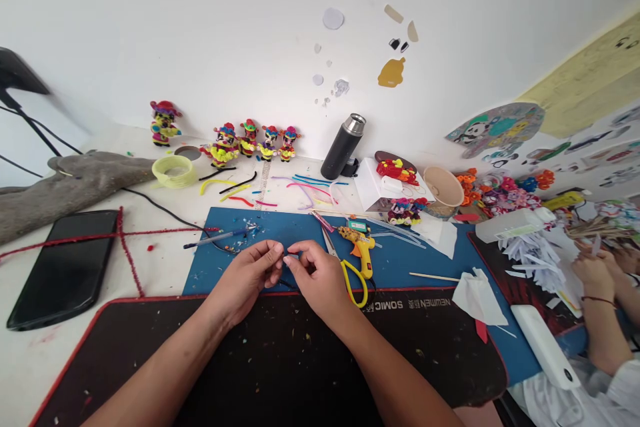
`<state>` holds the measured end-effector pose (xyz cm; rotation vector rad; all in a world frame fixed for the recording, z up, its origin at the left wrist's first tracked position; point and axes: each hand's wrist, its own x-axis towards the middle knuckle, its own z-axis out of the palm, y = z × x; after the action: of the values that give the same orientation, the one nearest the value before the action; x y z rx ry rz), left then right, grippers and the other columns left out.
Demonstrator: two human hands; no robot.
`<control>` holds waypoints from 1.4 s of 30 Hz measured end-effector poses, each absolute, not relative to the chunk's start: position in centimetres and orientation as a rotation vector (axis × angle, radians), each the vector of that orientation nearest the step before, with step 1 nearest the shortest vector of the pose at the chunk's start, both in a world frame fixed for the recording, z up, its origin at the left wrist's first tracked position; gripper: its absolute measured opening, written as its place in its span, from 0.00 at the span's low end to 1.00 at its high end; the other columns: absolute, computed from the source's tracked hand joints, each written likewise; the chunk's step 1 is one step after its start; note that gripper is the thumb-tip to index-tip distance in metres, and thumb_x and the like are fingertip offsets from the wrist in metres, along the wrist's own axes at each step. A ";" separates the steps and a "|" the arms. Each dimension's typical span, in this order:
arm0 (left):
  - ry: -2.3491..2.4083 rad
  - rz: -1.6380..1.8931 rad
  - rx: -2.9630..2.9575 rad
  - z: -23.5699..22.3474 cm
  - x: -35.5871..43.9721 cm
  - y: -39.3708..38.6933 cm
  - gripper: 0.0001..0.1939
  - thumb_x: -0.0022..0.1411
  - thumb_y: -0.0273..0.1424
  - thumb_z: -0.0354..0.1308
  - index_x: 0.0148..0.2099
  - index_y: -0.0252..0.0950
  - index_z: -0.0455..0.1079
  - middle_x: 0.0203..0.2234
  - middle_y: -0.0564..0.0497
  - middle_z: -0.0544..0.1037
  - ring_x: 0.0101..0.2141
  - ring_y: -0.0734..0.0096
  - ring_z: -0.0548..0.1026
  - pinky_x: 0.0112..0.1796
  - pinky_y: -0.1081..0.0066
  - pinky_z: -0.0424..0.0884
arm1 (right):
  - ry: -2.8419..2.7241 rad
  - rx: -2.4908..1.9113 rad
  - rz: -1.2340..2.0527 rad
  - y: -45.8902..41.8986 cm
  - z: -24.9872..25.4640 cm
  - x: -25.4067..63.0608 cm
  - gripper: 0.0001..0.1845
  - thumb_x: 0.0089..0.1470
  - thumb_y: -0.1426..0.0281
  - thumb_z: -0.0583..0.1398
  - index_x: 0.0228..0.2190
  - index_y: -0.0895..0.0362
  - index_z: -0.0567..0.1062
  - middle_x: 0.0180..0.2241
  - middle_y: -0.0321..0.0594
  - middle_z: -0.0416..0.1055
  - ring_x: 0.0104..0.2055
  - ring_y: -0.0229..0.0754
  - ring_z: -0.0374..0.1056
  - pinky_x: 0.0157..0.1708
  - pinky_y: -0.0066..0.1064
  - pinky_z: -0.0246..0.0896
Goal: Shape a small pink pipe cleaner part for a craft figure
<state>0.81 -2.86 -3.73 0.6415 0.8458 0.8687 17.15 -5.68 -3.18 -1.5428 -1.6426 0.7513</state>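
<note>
My left hand (255, 273) and my right hand (317, 273) meet over the near edge of the blue mat (200, 273). Both are closed in a pinch, thumbs against fingers, tips almost touching. Whatever lies between the fingertips is too small to make out. Right beside my right hand are scissors (357, 290) with yellow handles and a yellow glue gun (367, 257). A blue pen (220, 237) lies beyond my left hand, among small coloured scraps. Cut pipe cleaners (245, 183) in several colours are scattered behind the mat.
Several colourful figurines (223, 143) line the wall, near a black thermos (344, 147) and a yellow tape roll (174, 172). At left lie a phone (65, 267) and red pipe cleaners (125, 253). A co-worker's hands (597, 273) are at the right, beside paper strips (533, 257).
</note>
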 end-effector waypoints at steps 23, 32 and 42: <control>0.844 0.864 0.686 -3.7 0.7 -3.0 0.20 0.55 0.45 0.75 0.29 0.34 0.75 0.23 0.55 0.70 0.21 0.79 0.61 0.24 0.75 0.56 | -1.612 -1.536 0.740 -5.8 -3.2 17.0 0.10 0.65 0.63 0.60 0.37 0.54 0.79 0.20 0.30 0.65 0.22 0.37 0.61 0.24 0.29 0.53; 0.898 0.858 0.736 -3.6 0.8 -3.0 0.23 0.55 0.49 0.74 0.29 0.35 0.73 0.22 0.55 0.70 0.21 0.77 0.61 0.24 0.74 0.57 | -1.590 -1.528 0.765 -6.1 -3.4 17.3 0.10 0.65 0.62 0.60 0.37 0.54 0.79 0.22 0.32 0.67 0.23 0.37 0.64 0.26 0.29 0.56; 0.902 0.836 0.762 -3.6 0.9 -3.0 0.22 0.56 0.49 0.73 0.31 0.35 0.74 0.23 0.56 0.70 0.22 0.77 0.62 0.24 0.74 0.58 | -1.594 -1.533 0.768 -6.3 -3.3 17.1 0.10 0.64 0.63 0.60 0.36 0.54 0.79 0.21 0.31 0.68 0.22 0.37 0.63 0.25 0.29 0.56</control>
<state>0.86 -3.03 -3.59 0.7618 0.9023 0.8359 17.09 -6.32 -3.25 -1.5331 -1.5937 0.7685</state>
